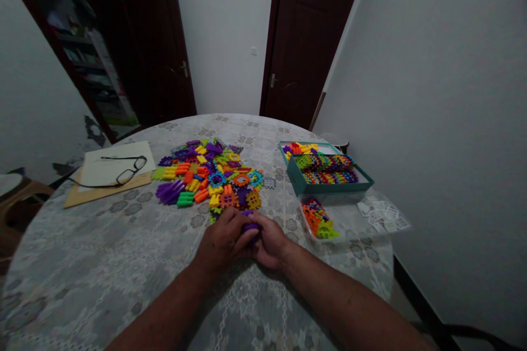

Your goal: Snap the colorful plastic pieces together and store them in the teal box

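My left hand and my right hand meet at the near side of a heap of toy pieces. Between them they grip a purple plastic building piece, mostly covered by my fingers. Just beyond my hands lies the heap of colourful plastic building pieces. It holds orange, yellow, green and purple tubes and flat square pieces with notched edges. An orange square piece and a gold square piece lie closest to my fingers.
At the right stand a teal box packed with rows of pieces, another box behind it, and a clear plastic tray with pieces and small white cards. Eyeglasses rest on paper over a board at the left.
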`<control>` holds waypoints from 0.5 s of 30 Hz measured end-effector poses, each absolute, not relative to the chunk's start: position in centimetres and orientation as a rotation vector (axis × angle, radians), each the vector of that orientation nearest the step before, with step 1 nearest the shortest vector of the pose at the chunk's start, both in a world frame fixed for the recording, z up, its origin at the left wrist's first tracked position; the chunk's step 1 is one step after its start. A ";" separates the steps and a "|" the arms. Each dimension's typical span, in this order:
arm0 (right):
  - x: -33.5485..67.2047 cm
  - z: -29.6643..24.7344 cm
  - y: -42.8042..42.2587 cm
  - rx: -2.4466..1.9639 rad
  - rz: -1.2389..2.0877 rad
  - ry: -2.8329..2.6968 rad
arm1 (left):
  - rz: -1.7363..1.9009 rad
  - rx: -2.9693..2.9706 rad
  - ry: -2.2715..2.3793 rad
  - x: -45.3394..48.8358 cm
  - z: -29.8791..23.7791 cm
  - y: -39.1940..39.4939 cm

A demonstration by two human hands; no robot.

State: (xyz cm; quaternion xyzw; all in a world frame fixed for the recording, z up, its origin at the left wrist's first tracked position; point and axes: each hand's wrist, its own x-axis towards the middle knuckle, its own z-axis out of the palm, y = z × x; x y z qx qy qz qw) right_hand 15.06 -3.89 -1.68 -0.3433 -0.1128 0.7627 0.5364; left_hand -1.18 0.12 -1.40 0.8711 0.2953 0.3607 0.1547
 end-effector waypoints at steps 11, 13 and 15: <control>14.9 -1.7 -4.0 -0.865 1.706 -0.417 | 1.205 2.437 0.811 -1.1 -1.5 0.3; 14.9 -1.6 -4.0 -0.882 1.669 -0.452 | 1.221 2.427 0.805 -1.1 -1.4 0.6; 15.1 -1.5 -4.0 -0.879 1.630 -0.486 | 1.206 2.430 0.788 -1.2 -1.3 0.7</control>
